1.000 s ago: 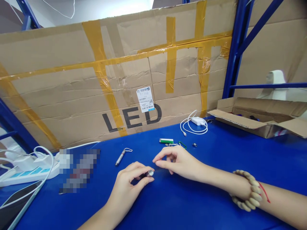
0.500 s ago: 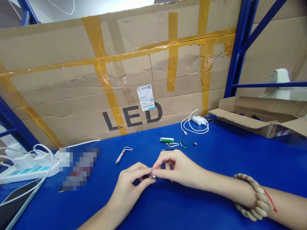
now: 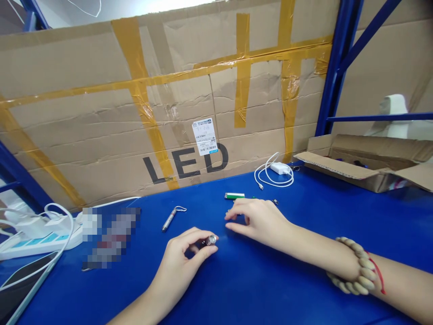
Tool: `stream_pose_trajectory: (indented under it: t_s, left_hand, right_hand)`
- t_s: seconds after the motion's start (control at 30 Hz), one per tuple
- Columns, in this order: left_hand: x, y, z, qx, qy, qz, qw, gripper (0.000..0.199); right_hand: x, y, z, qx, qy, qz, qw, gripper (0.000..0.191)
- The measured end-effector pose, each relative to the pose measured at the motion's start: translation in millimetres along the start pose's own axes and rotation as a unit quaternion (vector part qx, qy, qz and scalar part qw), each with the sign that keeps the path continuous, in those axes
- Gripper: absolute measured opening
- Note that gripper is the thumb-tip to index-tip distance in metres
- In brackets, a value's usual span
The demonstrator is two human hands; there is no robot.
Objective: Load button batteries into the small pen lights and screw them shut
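Note:
My left hand point(image 3: 189, 253) is closed around a small flashlight point(image 3: 211, 240), pinched between thumb and fingers. Its round silver end faces up and to the right; most of its dark body is hidden by the fingers. My right hand point(image 3: 255, 219) is apart from it, palm down over the small parts on the table, thumb and fingertips spread with nothing visible between them. Just beyond it lies a green and silver flashlight tube point(image 3: 234, 196). A silver keychain flashlight with a carabiner point(image 3: 170, 220) rests left of both hands. A small metal piece point(image 3: 275, 201) sits behind the right hand.
The blue table point(image 3: 304, 271) backs onto a large cardboard sheet point(image 3: 101, 131). A white charger with cable point(image 3: 279, 169) and an open carton point(image 3: 365, 176) stand at the back right. On the left are a power strip point(image 3: 43, 246), a blurred packet point(image 3: 113, 239) and a phone point(image 3: 27, 289).
My right hand has let go of the flashlight's end and moved right and away, covering the carabiners and small parts. The left hand keeps its hold, with the silver end now exposed.

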State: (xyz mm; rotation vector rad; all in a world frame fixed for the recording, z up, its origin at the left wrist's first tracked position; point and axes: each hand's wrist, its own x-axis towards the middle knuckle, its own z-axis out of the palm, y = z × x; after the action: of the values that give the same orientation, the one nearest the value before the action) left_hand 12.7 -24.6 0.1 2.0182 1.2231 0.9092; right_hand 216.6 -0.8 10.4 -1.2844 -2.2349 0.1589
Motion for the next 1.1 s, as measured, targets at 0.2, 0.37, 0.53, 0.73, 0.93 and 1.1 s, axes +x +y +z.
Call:
stream_pose_trajectory:
  t_s: [0.2, 0.37, 0.53, 0.73, 0.93, 1.1]
  left_hand:
    - [0.7, 2.1, 0.0, -0.059, -0.001, -0.008, 0.998, 0.006]
    - [0.0, 2.3, -0.1, -0.071, -0.006, -0.018, 0.997, 0.008]
    - [-1.0, 2.0, 0.9, -0.063, -0.022, -0.024, 0.997, 0.011]
    - [-1.4, 2.9, 1.0, -0.034, -0.022, -0.015, 0.999, 0.012]
    - [-2.1, 2.2, 1.1, -0.036, -0.016, -0.016, 0.999, 0.013]
    - [-1.2, 0.7, 1.3, -0.041, -0.014, -0.017, 0.999, 0.012]
  right_hand:
    - [0.7, 2.4, -2.4, -0.054, -0.111, 0.022, 0.992, 0.013]
    - [1.7, 6.1, 2.5, 0.057, -0.114, 0.020, 0.992, 0.010]
    - [0.7, 4.4, 6.8, 0.144, -0.149, 0.036, 0.978, 0.018]
    - [-1.3, 5.7, 5.7, 0.150, -0.157, 0.038, 0.975, 0.015]
    - [-2.6, 4.6, 5.6, 0.100, -0.153, 0.038, 0.982, 0.013]
    - [-2.7, 2.5, 1.9, 0.017, -0.127, 0.047, 0.991, 0.032]
